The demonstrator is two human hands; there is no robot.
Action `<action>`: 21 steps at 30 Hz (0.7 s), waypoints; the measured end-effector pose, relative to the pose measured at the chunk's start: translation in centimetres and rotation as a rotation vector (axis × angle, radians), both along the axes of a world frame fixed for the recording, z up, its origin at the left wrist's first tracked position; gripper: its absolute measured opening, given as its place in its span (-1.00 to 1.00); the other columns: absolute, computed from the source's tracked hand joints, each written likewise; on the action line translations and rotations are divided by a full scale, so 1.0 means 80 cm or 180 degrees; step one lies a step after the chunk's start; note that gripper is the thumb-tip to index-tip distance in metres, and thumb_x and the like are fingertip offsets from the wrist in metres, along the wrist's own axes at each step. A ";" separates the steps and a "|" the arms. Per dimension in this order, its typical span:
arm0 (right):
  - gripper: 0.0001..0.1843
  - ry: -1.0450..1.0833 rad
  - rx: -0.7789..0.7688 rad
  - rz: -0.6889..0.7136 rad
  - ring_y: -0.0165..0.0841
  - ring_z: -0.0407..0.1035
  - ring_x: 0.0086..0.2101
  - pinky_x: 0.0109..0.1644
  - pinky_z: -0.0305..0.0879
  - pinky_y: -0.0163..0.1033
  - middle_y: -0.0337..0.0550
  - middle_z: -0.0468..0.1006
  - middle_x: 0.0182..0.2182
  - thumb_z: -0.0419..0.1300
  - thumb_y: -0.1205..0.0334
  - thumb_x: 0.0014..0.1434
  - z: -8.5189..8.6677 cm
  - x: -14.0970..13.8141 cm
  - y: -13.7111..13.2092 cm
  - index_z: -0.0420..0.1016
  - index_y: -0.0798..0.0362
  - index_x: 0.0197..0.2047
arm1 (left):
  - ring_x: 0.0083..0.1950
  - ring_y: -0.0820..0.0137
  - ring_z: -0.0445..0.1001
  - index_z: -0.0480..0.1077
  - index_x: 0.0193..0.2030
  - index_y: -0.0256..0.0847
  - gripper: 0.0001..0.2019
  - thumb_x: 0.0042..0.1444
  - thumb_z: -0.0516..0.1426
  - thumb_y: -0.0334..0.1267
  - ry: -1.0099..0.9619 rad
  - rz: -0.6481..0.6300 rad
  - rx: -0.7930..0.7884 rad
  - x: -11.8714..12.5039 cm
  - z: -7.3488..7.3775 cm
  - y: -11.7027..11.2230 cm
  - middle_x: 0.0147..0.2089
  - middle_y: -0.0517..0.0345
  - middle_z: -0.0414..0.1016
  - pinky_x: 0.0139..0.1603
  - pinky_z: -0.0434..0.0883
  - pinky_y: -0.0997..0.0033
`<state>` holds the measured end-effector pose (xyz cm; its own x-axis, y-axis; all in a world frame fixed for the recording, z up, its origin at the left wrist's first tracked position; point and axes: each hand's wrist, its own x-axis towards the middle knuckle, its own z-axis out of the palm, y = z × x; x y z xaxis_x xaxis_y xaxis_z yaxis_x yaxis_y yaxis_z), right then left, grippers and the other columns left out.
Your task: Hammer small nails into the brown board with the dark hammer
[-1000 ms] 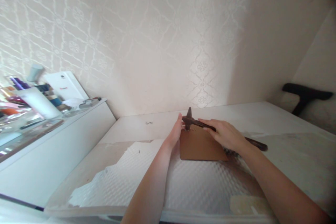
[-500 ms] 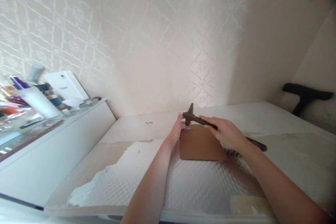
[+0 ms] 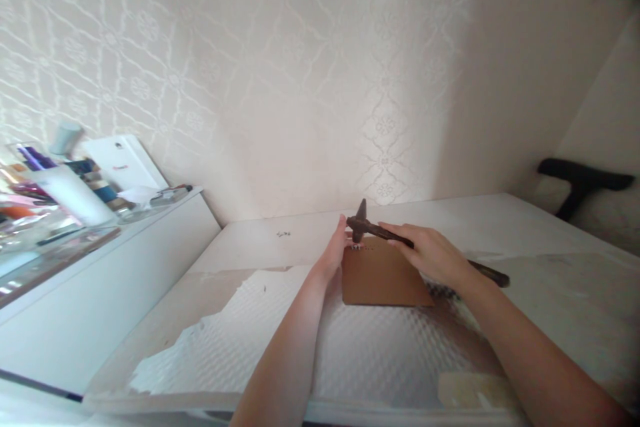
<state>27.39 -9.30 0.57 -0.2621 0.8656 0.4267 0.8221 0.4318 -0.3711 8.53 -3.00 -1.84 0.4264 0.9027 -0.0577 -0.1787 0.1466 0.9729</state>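
A brown board (image 3: 381, 278) lies flat on a white textured sheet (image 3: 300, 340) that covers the table. My right hand (image 3: 434, 255) is wrapped round the handle of a dark hammer (image 3: 361, 227), whose head hovers just above the board's far left corner. A row of small nails (image 3: 361, 248) stands along that far edge. My left hand (image 3: 334, 248) rests against the board's left far corner, fingers together and pinched near a nail under the hammer head; what they hold is too small to make out.
A patterned wall rises right behind the table (image 3: 560, 293). To the left stands a white shelf (image 3: 105, 260) crowded with bottles and tubes. Tiny dark nails (image 3: 283, 234) lie near the wall. A black chair armrest (image 3: 583, 181) shows at far right.
The hammer head rose from the board's corner about half a second ago and has come slightly down again. My left hand has stayed at the corner.
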 end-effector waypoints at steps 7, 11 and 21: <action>-0.56 0.0055 0.0014 0.0008 -0.23 0.37 -0.15 -0.11 0.28 -0.13 -0.19 0.46 -0.08 -0.02 0.23 0.16 0.000 0.002 0.000 0.24 -0.13 0.13 | -0.22 0.30 0.43 0.36 -0.10 -0.26 -0.34 -0.05 -0.10 0.29 -0.0019 0.0084 -0.0127 0.000 0.001 -0.005 -0.21 -0.02 0.45 -0.12 0.29 0.35; -0.54 -0.0021 0.0017 -0.0037 -0.23 0.37 -0.16 -0.12 0.29 -0.14 -0.18 0.47 -0.10 -0.03 0.24 0.15 0.000 0.000 -0.001 0.21 -0.14 0.14 | -0.23 0.31 0.43 0.36 -0.10 -0.26 -0.33 -0.05 -0.11 0.30 0.0015 0.0079 -0.0070 0.001 0.002 -0.002 -0.21 -0.01 0.46 -0.10 0.29 0.34; -0.55 0.0012 0.0041 -0.0087 -0.23 0.36 -0.14 -0.10 0.28 -0.14 -0.18 0.46 -0.08 -0.03 0.23 0.16 -0.001 0.002 0.001 0.22 -0.14 0.14 | -0.27 0.35 0.43 0.35 -0.07 -0.23 -0.35 -0.04 -0.12 0.29 0.0026 0.0086 0.0027 0.000 0.002 -0.003 -0.21 0.02 0.46 -0.10 0.29 0.36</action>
<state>27.53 -9.25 0.52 -0.2368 0.8669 0.4387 0.8323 0.4140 -0.3687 8.55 -3.28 -1.69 0.4014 0.9144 -0.0533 -0.1744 0.1334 0.9756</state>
